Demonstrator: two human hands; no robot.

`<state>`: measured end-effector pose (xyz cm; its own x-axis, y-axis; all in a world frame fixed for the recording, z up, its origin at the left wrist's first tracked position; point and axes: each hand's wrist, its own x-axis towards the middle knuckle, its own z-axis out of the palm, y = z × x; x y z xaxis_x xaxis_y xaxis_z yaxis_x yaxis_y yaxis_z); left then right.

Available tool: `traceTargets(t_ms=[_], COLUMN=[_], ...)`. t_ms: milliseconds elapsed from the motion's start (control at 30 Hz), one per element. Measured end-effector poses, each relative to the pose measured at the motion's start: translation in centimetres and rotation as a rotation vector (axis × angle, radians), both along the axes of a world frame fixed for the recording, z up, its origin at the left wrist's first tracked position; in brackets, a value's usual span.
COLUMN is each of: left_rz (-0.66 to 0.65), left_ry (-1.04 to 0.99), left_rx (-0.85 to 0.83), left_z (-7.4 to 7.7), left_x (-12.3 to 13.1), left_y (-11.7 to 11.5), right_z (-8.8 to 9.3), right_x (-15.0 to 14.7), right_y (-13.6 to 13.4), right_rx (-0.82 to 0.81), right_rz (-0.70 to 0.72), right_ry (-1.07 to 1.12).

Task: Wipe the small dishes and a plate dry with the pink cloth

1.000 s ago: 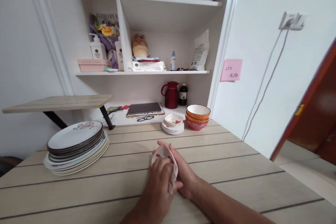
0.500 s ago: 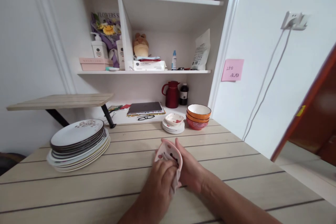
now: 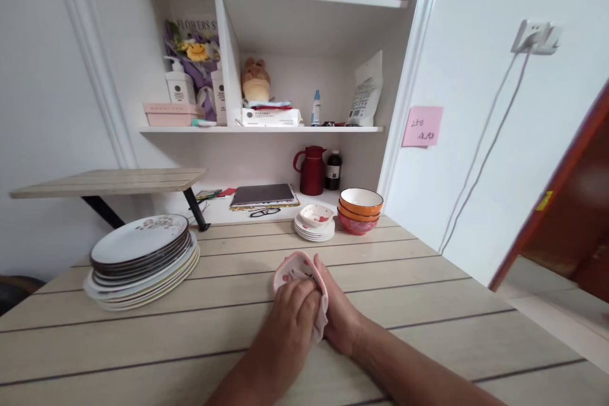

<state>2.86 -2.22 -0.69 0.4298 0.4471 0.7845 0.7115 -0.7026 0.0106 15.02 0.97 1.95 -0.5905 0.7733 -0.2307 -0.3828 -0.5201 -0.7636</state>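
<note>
Tilted above the table, a small pink-rimmed bowl [image 3: 287,269] with spots inside faces my left side. My right hand [image 3: 337,311] grips it from behind and to the right, thumb up along the rim. Inside the bowl, my left hand [image 3: 294,314] presses with curled fingers on a pale cloth [image 3: 320,325], part of which hangs out below the rim. Most of the cloth is hidden under my fingers. Past my hands stands a stack of small white plates [image 3: 314,235] with a small spotted bowl [image 3: 316,216] on top.
Orange and red bowls [image 3: 359,212] are stacked at the back right. A tall pile of plates [image 3: 143,260] stands at the left, near a raised wooden shelf [image 3: 114,181]. Behind lie glasses [image 3: 265,212] and a laptop [image 3: 264,194], with a red jug [image 3: 312,171] beside them.
The bowl has turned so its inside shows more and has shifted slightly left. My left hand with the cloth has moved a little inside it; my right hand still holds it.
</note>
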Motion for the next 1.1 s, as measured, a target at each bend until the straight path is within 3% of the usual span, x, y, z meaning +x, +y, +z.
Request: traceTargets(t_ms=[200, 400, 500, 667, 867, 1100], left_rz=[0.001, -0.013, 0.003, 0.031, -0.066, -0.074], left_ry=[0.030, -0.331, -0.389, -0.211, 0.098, 0.061], left_rx=[0.037, -0.157, -0.190, -0.081, 0.053, 0.076], left_z=[0.5, 0.9, 0.6, 0.1, 0.7, 2.0], left_x=[0.0, -0.2, -0.1, -0.1, -0.4, -0.7], left_y=[-0.3, -0.3, -0.1, 0.2, -0.2, -0.8], right_z=[0.4, 0.4, -0.2, -0.7, 1.2, 1.7], right_x=[0.7, 0.5, -0.1, -0.6, -0.1, 1.0], right_y=[0.7, 0.0, -0.3, -0.3, -0.3, 0.6], right_rx=[-0.007, 0.188, 0.226, 0.154, -0.141, -0.156], right_rz=[0.074, 0.026, -0.025, -0.091, 0.014, 0.116], right_ry=[-0.026, 0.299, 0.333, 0.194, 0.086, 0.083])
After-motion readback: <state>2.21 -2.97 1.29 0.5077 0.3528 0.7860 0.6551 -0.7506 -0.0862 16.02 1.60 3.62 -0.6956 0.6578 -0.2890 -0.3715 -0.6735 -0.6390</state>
